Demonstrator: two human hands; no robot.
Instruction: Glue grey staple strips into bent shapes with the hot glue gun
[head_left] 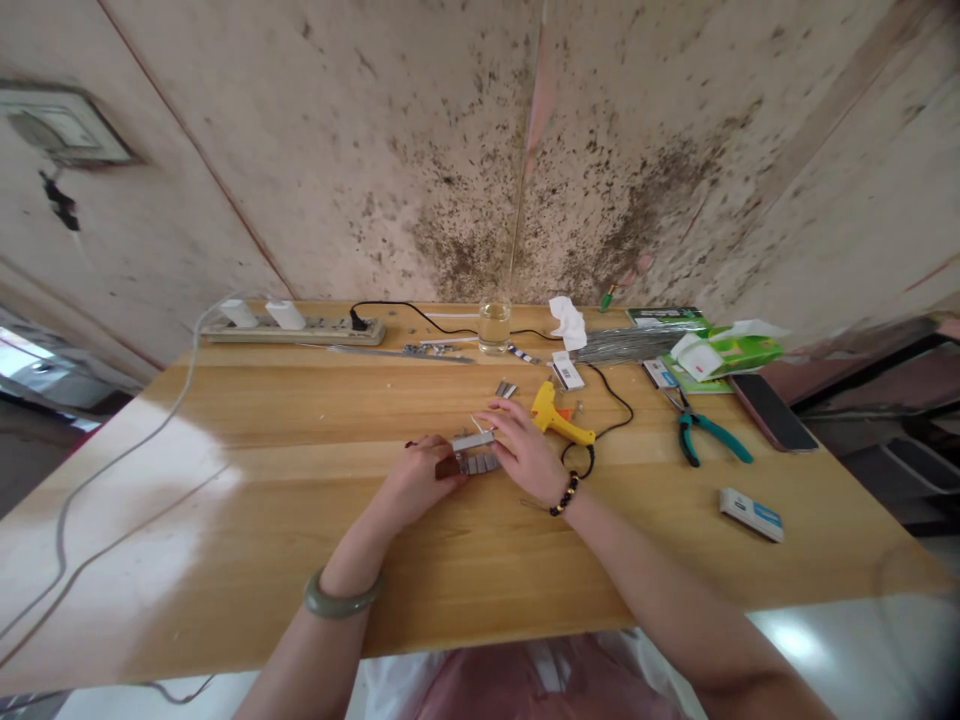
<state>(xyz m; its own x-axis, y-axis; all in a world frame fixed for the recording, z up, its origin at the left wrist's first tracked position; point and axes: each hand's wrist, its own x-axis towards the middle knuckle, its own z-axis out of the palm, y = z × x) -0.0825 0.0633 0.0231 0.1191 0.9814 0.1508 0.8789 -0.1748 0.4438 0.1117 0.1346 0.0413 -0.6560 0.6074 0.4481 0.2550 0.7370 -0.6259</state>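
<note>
My left hand [426, 478] is closed on the left end of a flat light-grey strip [472, 441]. At the strip's other end, my right hand [529, 455] has its fingers closed around it. Just below the strip, between the hands, lies a row of small grey block-like pieces [480, 464], partly hidden by fingers. A thin white stick [478, 425] shows near the right fingertips. A few loose grey pieces [506, 389] lie beyond the right hand, and a yellow glue gun [559, 415] rests beside it.
Teal-handled pliers [712, 438], a phone [772, 412] and a small box [751, 515] lie at right. A glass of liquid [494, 326], a bundle of thin wires [637, 342] and a tissue pack [731, 350] stand along the wall. A power strip [300, 331] is at back left.
</note>
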